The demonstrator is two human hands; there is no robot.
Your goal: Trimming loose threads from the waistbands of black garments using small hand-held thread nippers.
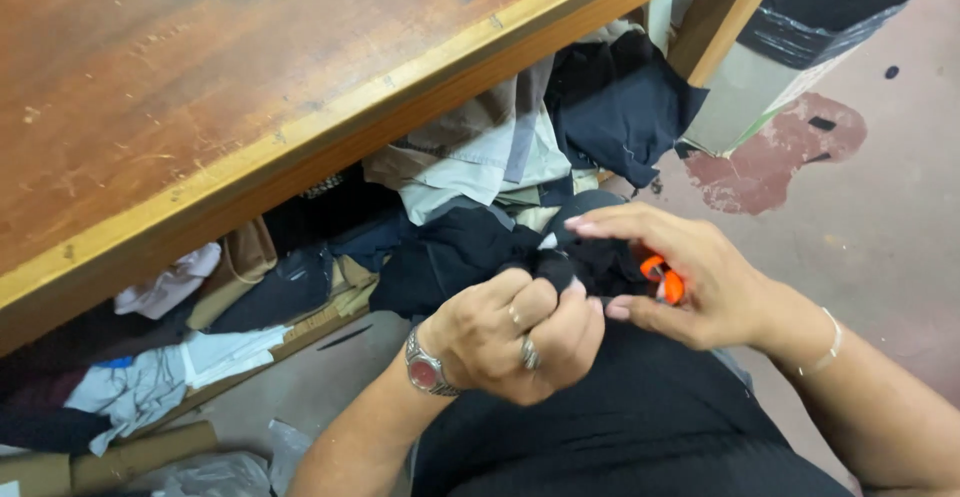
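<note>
Just below the middle of the frame, the left hand [515, 332], with a red-faced wristwatch and rings, is bunched into a fist around a fold of soft black fabric [575, 267], its fingers [545, 307] pressed together on the cloth. The right hand [690, 277], wearing a thin pale bracelet, sits just beside it to the right; its thumb and curled fingers are clamped on a small orange-handled cutting tool [660, 279], mostly hidden in the palm, while the forefinger is stretched out flat over the fabric. The tool's tip seems to touch the pinched cloth, though the exact contact is hidden.

The fabric looks light, limp and thin; it crumples freely and would likely sag or slip unless pinched tight, so the best hold is a gathered fold close to the working spot, as the fist has it. The tool appears small, rigid and light, best held by its orange handle.

Under the worn brown wooden worktop [250, 87] that fills the upper left, an open shelf holds a loose heap of clothing pieces [470, 157] in black, grey, tan, white and blue. In the upper right stands a bin lined with a black plastic bag [830, 7]; what is inside it cannot be seen.
</note>
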